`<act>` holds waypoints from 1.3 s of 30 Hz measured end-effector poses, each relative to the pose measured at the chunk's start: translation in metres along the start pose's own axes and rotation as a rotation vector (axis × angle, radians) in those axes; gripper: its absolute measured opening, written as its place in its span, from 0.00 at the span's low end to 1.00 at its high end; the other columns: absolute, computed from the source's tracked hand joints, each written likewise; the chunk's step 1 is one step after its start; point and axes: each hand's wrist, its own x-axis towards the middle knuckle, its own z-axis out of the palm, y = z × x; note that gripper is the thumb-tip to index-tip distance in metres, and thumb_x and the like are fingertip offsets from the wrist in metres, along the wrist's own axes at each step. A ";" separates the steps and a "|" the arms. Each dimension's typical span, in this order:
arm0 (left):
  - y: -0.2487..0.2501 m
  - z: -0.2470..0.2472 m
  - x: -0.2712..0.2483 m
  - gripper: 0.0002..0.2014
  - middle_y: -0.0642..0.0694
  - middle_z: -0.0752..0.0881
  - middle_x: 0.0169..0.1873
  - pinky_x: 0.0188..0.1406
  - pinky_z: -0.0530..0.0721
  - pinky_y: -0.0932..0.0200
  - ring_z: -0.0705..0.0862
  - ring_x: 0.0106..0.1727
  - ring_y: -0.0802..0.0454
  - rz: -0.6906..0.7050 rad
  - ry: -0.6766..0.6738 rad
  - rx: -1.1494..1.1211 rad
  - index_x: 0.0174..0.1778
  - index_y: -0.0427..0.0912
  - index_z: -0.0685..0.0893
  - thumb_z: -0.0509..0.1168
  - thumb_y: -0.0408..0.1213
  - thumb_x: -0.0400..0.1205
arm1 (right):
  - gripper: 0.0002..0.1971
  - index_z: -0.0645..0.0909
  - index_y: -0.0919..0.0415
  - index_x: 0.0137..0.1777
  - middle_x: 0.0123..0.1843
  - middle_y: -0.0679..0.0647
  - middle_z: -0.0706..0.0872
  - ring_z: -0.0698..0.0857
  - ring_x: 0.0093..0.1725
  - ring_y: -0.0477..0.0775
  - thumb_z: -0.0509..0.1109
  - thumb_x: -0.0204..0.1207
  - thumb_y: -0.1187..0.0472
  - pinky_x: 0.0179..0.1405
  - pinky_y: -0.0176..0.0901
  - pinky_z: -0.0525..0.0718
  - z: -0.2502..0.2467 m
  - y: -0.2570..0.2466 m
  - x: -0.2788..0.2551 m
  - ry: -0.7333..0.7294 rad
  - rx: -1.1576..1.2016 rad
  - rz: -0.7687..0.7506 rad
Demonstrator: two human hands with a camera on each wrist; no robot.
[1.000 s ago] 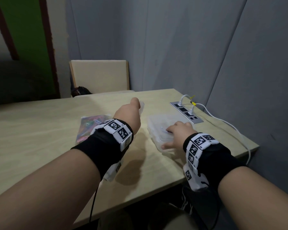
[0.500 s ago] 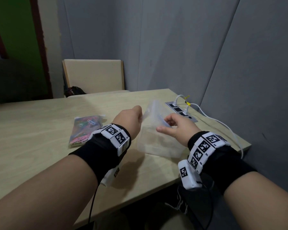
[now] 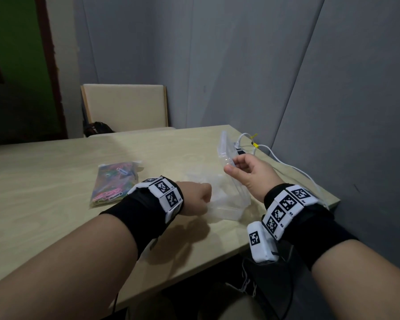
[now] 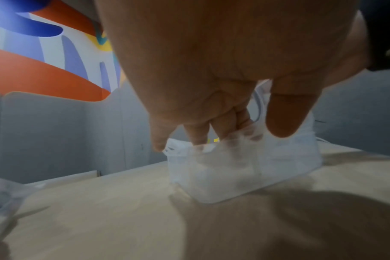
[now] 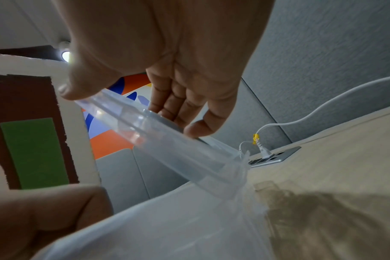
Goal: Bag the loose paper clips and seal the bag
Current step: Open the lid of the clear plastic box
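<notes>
A clear zip bag (image 3: pixel 231 204) stands tilted on the table, its lower end resting on the wood. My right hand (image 3: pixel 247 172) pinches its ribbed zip edge (image 5: pixel 156 132) between thumb and fingers and holds that end up. At the near left side of the bag, my left hand (image 3: pixel 194 199) grips the plastic; the left wrist view shows its fingers (image 4: pixel 211 133) behind the film and the thumb in front of the bag (image 4: pixel 245 167). Coloured paper clips lie in a flat clear packet (image 3: pixel 113 183) on the table, left of my left wrist. I cannot tell whether the held bag contains anything.
A recessed socket strip (image 3: pixel 240 151) with white plugs and a white cable (image 3: pixel 286 165) sits beyond the bag by the right table edge. A beige chair (image 3: pixel 125 107) stands behind the table (image 3: pixel 44 181). Grey wall panels close in at the back and right.
The bag went from lying flat to being lifted. My right hand rose with its zip edge, and my left hand drew back toward me along the bag.
</notes>
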 end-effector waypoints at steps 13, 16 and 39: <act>-0.013 0.003 0.007 0.14 0.55 0.81 0.64 0.74 0.48 0.29 0.61 0.81 0.52 -0.053 0.148 0.125 0.57 0.56 0.74 0.50 0.57 0.84 | 0.10 0.81 0.50 0.47 0.43 0.42 0.84 0.82 0.44 0.42 0.77 0.71 0.51 0.50 0.33 0.79 -0.001 -0.002 -0.002 -0.027 -0.067 -0.017; -0.013 0.007 0.013 0.14 0.54 0.79 0.68 0.74 0.44 0.26 0.57 0.82 0.50 -0.110 0.071 0.211 0.64 0.62 0.73 0.48 0.45 0.86 | 0.10 0.81 0.49 0.47 0.43 0.42 0.84 0.82 0.43 0.40 0.77 0.70 0.49 0.48 0.32 0.78 -0.001 -0.001 -0.002 -0.027 -0.087 -0.011; -0.019 -0.016 0.014 0.27 0.49 0.80 0.23 0.38 0.78 0.58 0.78 0.26 0.51 -0.348 0.117 0.076 0.21 0.42 0.75 0.61 0.59 0.79 | 0.45 0.49 0.47 0.85 0.87 0.49 0.48 0.50 0.86 0.50 0.62 0.72 0.30 0.84 0.60 0.45 0.038 -0.006 -0.033 -0.584 -0.987 0.059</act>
